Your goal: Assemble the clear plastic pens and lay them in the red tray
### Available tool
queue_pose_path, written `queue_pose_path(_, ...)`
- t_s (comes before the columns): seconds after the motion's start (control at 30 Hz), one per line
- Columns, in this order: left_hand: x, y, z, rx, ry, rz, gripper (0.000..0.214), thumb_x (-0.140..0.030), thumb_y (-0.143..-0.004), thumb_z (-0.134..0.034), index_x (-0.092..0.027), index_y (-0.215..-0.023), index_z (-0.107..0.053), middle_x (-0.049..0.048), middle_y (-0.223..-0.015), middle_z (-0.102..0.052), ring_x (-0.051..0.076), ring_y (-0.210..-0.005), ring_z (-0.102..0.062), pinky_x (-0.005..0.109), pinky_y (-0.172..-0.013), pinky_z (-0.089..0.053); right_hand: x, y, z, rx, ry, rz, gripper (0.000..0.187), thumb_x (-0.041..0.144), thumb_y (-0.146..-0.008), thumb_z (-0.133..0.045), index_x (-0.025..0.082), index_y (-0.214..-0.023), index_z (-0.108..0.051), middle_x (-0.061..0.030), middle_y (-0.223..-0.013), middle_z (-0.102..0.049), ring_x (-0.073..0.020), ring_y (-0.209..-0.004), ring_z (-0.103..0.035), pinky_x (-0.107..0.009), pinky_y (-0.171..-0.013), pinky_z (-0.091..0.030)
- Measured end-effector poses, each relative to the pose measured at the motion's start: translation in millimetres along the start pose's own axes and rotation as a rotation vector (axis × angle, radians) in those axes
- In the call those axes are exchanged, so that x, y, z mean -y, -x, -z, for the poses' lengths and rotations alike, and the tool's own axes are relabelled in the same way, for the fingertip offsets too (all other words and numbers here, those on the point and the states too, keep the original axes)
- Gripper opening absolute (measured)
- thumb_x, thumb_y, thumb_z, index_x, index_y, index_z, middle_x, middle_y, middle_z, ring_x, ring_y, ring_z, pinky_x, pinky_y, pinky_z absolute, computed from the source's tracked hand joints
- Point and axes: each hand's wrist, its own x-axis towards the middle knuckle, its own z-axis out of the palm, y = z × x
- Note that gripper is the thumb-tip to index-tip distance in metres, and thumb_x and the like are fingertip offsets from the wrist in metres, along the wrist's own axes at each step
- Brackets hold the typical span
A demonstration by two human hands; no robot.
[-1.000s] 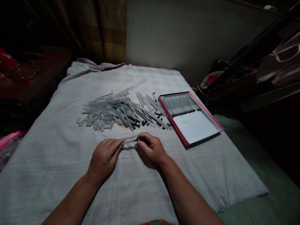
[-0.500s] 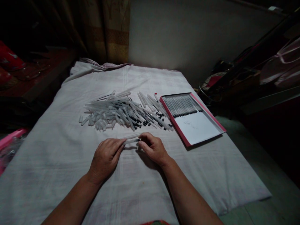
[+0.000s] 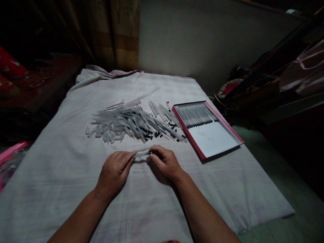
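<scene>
My left hand (image 3: 113,172) and my right hand (image 3: 165,162) lie low over a white cloth (image 3: 63,168), fingertips pinched on the two ends of one clear pen (image 3: 141,153) held level between them. A second clear tube (image 3: 143,148) lies on the cloth just beyond it. Farther off spreads a heap of clear pen barrels and caps with black tips (image 3: 134,121). To its right lies a flat red-edged box (image 3: 222,148) with a row of finished pens (image 3: 197,114) packed across its far end.
The cloth covers a padded surface that ends at the right over a green floor (image 3: 278,189). Dark bags and clutter (image 3: 253,87) stand at the right. A curtain (image 3: 116,33) and a pale wall (image 3: 189,40) are behind. Pink and red items (image 3: 10,152) sit at the left.
Both hands stay pinched on the same pen in nearly the same place. Only the view has shifted slightly.
</scene>
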Motion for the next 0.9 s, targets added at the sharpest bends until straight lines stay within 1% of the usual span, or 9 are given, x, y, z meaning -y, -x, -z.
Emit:
queue_pose_path(0.13,2,1,-0.2,0.005,0.015,0.008,0.026,-0.029,-0.100,-0.049,-0.021,-0.116,-0.068,0.0075,-0.099,-0.075,0.021,-0.091,-0.067,0.036,-0.082,-0.050,0,-1,0,-0.011,0.000,0.000,0.016,0.027,-0.089,-0.055,0.019,-0.091,-0.068,-0.0033,-0.081,-0.071,-0.0154,-0.073,-0.066,-0.025,-0.071,-0.050)
queue_pose_path(0.3,2,1,1.1,-0.018,0.026,0.010,0.027,-0.031,-0.100,-0.050,-0.024,-0.116,-0.070,0.0067,-0.097,-0.074,0.021,-0.089,-0.066,0.035,-0.080,-0.049,2,-2,0,0.001,-0.024,-0.026,0.020,0.029,-0.090,-0.055,0.018,-0.077,-0.067,-0.0007,-0.067,-0.065,-0.0137,-0.063,-0.061,-0.023,-0.062,-0.046)
queue_pose_path(0.47,0,2,1.3,0.016,-0.005,0.031,0.030,-0.036,-0.100,-0.051,-0.020,-0.119,-0.067,0.0065,-0.095,-0.074,0.022,-0.087,-0.067,0.036,-0.081,-0.047,3,-2,2,-0.070,-0.110,-0.044,0.019,0.030,-0.090,-0.056,0.019,-0.078,-0.067,-0.0002,-0.066,-0.063,-0.0133,-0.061,-0.058,-0.023,-0.060,-0.046)
queue_pose_path(0.57,0,1,2.6,0.012,-0.019,0.045,0.029,-0.036,-0.101,-0.048,-0.019,-0.109,-0.070,0.0058,-0.087,-0.074,0.021,-0.081,-0.066,0.036,-0.078,-0.046,1,-3,3,-0.128,-0.147,-0.081,0.018,0.031,-0.088,-0.058,0.019,-0.079,-0.067,-0.0009,-0.067,-0.063,-0.0143,-0.064,-0.059,-0.024,-0.059,-0.046)
queue_pose_path(0.63,0,0,4.2,-0.020,-0.014,0.042,0.029,-0.035,-0.102,-0.047,-0.018,-0.099,-0.070,0.0054,-0.083,-0.073,0.020,-0.077,-0.066,0.034,-0.075,-0.046,-1,-3,4,-0.128,-0.172,-0.103,0.018,0.032,-0.088,-0.059,0.019,-0.078,-0.067,-0.0011,-0.068,-0.063,-0.0146,-0.064,-0.059,-0.023,-0.058,-0.046)
queue_pose_path(0.7,1,-2,5.6,-0.053,-0.003,0.039,0.028,-0.034,-0.101,-0.048,-0.018,-0.096,-0.069,0.0054,-0.082,-0.073,0.020,-0.077,-0.066,0.034,-0.075,-0.047,-3,-2,3,-0.108,-0.191,-0.127,0.019,0.033,-0.088,-0.058,0.019,-0.079,-0.067,-0.0016,-0.069,-0.064,-0.0146,-0.065,-0.059,-0.024,-0.058,-0.047)
queue_pose_path(0.77,1,-3,6.3,-0.074,0.009,0.044,0.026,-0.033,-0.101,-0.049,-0.018,-0.096,-0.069,0.0053,-0.082,-0.073,0.020,-0.077,-0.066,0.034,-0.074,-0.047,-5,-2,2,-0.082,-0.212,-0.155,0.019,0.034,-0.089,-0.058,0.019,-0.084,-0.068,-0.0019,-0.071,-0.065,-0.0145,-0.064,-0.060,-0.024,-0.058,-0.048)
queue_pose_path(0.83,1,-4,6.0,-0.079,0.022,0.053,0.026,-0.034,-0.101,-0.049,-0.018,-0.096,-0.069,0.0051,-0.082,-0.073,0.019,-0.077,-0.066,0.033,-0.074,-0.047,-7,-1,0,-0.058,-0.218,-0.166,0.022,0.035,-0.089,-0.059,0.018,-0.100,-0.069,-0.0024,-0.076,-0.067,-0.0148,-0.065,-0.061,-0.026,-0.061,-0.051)
queue_pose_path(0.9,0,-5,4.9,-0.065,0.032,0.049,0.025,-0.036,-0.100,-0.050,-0.019,-0.096,-0.069,0.0048,-0.083,-0.073,0.019,-0.077,-0.066,0.034,-0.074,-0.048,-7,-1,-2,-0.040,-0.181,-0.124,0.032,0.033,-0.087,-0.064,0.019,-0.115,-0.067,-0.0048,-0.088,-0.071,-0.0165,-0.074,-0.066,-0.028,-0.070,-0.053)
